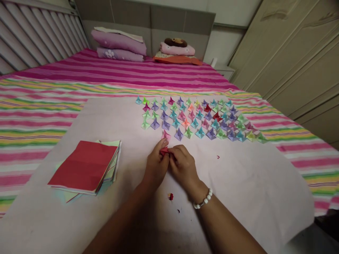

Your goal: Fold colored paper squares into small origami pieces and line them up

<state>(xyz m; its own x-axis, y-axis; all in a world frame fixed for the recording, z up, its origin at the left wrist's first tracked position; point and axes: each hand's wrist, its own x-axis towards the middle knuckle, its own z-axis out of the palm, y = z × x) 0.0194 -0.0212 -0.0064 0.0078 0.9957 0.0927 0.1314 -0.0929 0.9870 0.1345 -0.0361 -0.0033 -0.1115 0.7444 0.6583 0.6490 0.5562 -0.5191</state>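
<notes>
Between the fingertips of both my hands is a small red folded paper piece (164,150), partly hidden by the fingers. My left hand (155,164) pinches it from the left, thumb on top. From the other side, the closed fingers of my right hand (184,164) grip its right edge; a white bead bracelet circles that wrist. Just beyond the left fingertips stands a pink folded paper piece (166,134). Behind it, several rows of pointed origami pieces (195,122) in many colours stand on the white sheet (127,120).
A stack of coloured paper with a red sheet (86,164) on top lies at the left. Small paper scraps (171,197) dot the white sheet near my forearms. Folded bedding (120,44) and a pink pile (177,49) sit by the headboard; a wardrobe (299,60) stands at the right.
</notes>
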